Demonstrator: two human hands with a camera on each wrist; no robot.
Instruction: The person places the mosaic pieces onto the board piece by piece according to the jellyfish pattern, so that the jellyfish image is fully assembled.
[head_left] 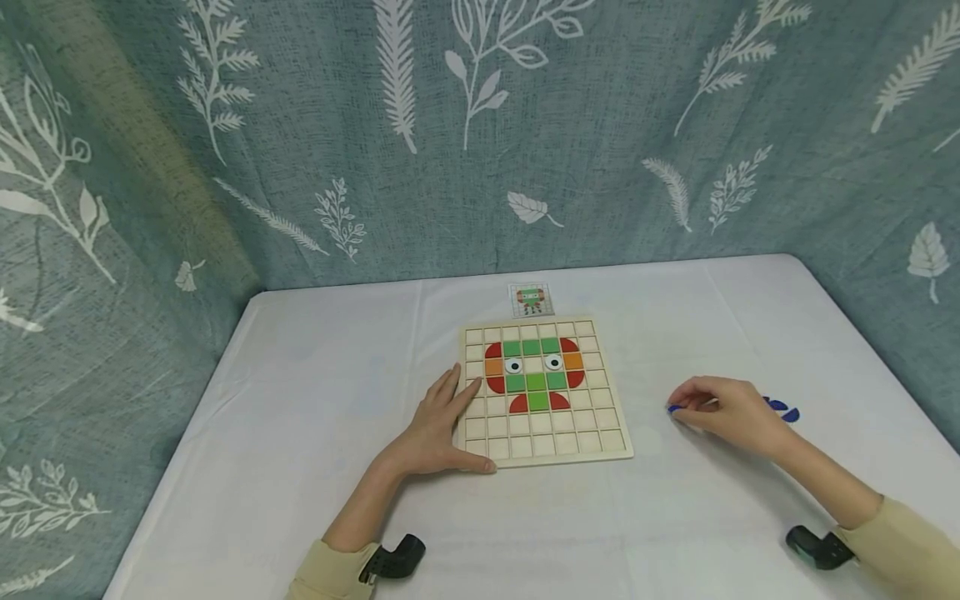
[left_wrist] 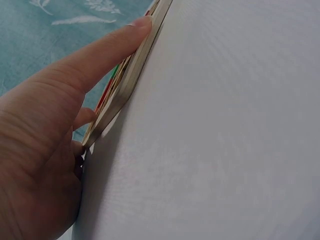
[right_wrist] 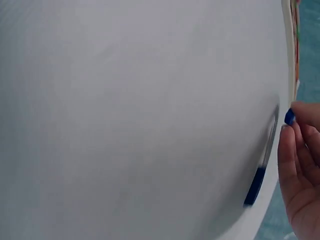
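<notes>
My left hand [head_left: 435,429] rests at the left edge of a square wooden grid board [head_left: 552,444], fingers spread over its side and thumb against the near edge. Red, orange and green tiles, plus two eye tiles [head_left: 553,362], form a face-like pattern in the board's slots. To the right of the board, my right hand [head_left: 738,410] pinches a small blue tile [right_wrist: 289,117] between thumb and fingertips, just above the table. Its exact shape is mostly covered by the fingers. More blue tiles [head_left: 791,414] lie behind that hand, partly hidden by it.
Behind the board lies a small picture card [head_left: 532,300] with a similar figure on a grid. A white cloth [head_left: 337,375] covers the table. A green curtain with white leaf prints [head_left: 450,208] hangs behind and at the sides.
</notes>
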